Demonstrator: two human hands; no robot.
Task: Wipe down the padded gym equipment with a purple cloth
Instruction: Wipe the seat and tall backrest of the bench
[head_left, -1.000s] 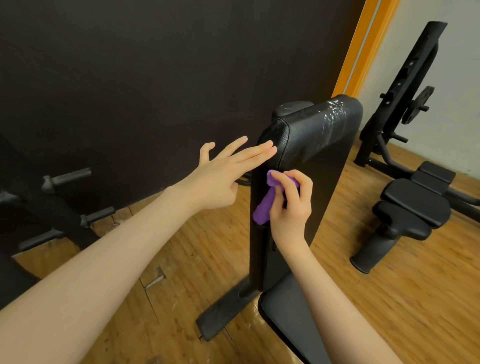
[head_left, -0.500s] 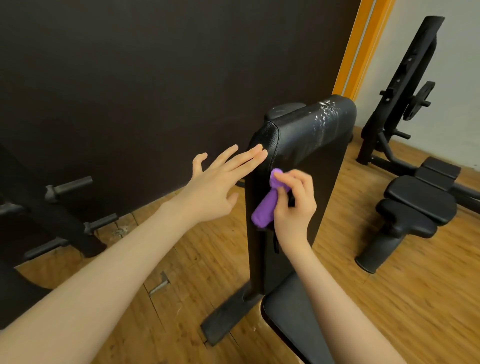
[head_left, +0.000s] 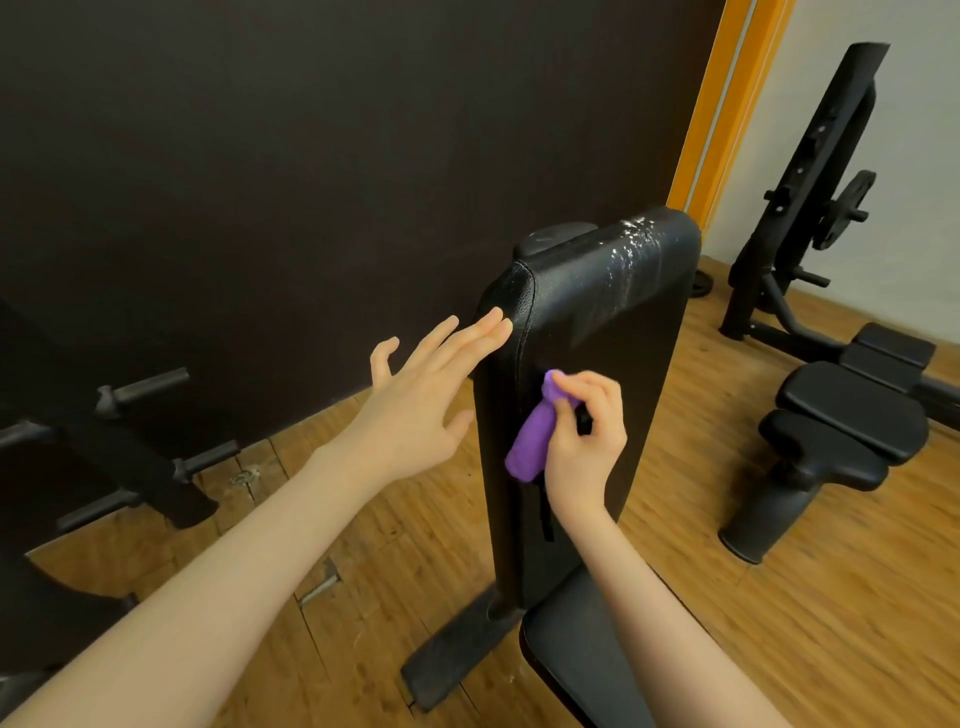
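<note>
Black vinyl fills my lower frame: the bench seat pad (head_left: 576, 654), and rising from it the upright black padded backrest (head_left: 597, 364). I've got the right hand (head_left: 584, 441) pinching a rolled purple cloth (head_left: 532, 436) against the backrest's left edge, about midway up. The left hand (head_left: 415, 400) is flat, fingers straight and spread, tips touching the backrest's upper side seam. Wet streaks shine on the top of the pad. Farther off on the wooden floor (head_left: 779, 623) stands another black padded machine (head_left: 841, 431).

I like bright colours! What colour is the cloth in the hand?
Purple. The right hand pinches the purple cloth against the black pad; head view.
</note>
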